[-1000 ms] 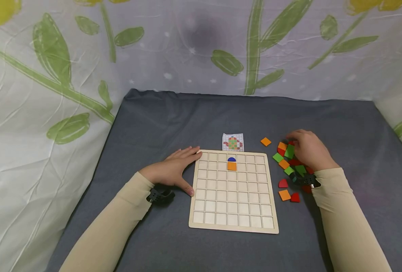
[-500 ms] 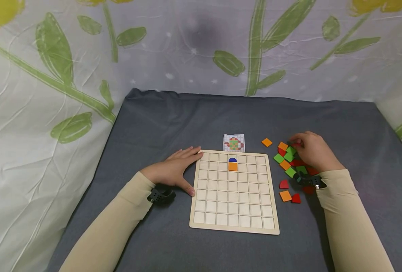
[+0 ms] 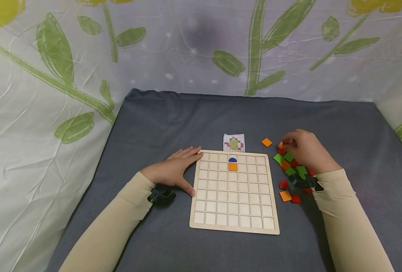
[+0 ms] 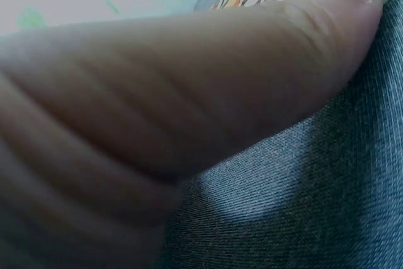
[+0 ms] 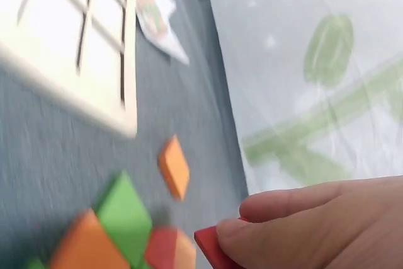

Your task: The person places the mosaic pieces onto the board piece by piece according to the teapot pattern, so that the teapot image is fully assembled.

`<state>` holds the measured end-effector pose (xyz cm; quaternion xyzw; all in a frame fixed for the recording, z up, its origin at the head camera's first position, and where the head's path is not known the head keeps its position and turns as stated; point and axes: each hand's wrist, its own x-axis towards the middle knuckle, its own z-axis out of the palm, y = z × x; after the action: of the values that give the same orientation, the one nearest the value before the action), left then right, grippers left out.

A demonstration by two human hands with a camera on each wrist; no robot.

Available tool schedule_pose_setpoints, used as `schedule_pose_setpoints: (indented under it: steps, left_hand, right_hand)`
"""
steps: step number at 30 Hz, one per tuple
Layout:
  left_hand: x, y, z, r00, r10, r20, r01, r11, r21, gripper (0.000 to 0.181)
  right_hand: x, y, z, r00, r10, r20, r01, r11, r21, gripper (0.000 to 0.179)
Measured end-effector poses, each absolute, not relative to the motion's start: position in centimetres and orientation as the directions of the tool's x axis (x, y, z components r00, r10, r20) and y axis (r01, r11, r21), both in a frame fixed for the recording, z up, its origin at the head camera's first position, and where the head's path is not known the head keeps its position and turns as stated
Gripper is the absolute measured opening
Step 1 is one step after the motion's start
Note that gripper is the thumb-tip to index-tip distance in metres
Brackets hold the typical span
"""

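My left hand (image 3: 173, 168) lies spread along the left side of a wooden grid board (image 3: 221, 207), its thumb and fingertips at the frame. In the left wrist view the thumb (image 4: 252, 80) reaches the board's edge. On the board sit a blue half-round tile (image 3: 232, 160) and, just below it, an orange square tile (image 3: 233, 166). My right hand (image 3: 311, 151) pinches a red tile (image 5: 214, 247) between thumb and fingers, raised over the far end of a pile of tiles. Part of the red tile is hidden by the thumb.
Several green tiles (image 3: 302, 172), red and orange ones lie heaped right of the board. A lone orange tile (image 3: 266, 142) lies beyond the board's far right corner. A small printed pattern card (image 3: 234, 139) touches the board's far edge. Grey cloth (image 3: 173, 121) covers the table.
My right hand has lifted away from the pile and shifted slightly left with the red tile. The left hand and the board stay where they were.
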<state>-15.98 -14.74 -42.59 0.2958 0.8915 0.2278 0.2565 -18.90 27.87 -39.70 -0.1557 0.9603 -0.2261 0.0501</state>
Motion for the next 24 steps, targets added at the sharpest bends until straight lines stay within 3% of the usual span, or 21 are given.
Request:
schedule_pose_setpoints:
  steps: [13, 24]
  left_hand:
    - [-15.9, -14.8, -42.7, -0.701, 0.634, -0.326, 0.408, 0.731, 0.547, 0.131]
    - [-16.0, -14.7, -42.9, -0.700, 0.637, -0.323, 0.412, 0.729, 0.547, 0.131]
  right_hand:
    - [-17.1, 22.2, -39.5, -0.886, -0.461, 0.046, -0.405, 0.723, -0.559, 0.016]
    - [-16.7, 19.7, -41.6, -0.858, -0.513, -0.020, -0.390, 0.676, -0.625, 0.013]
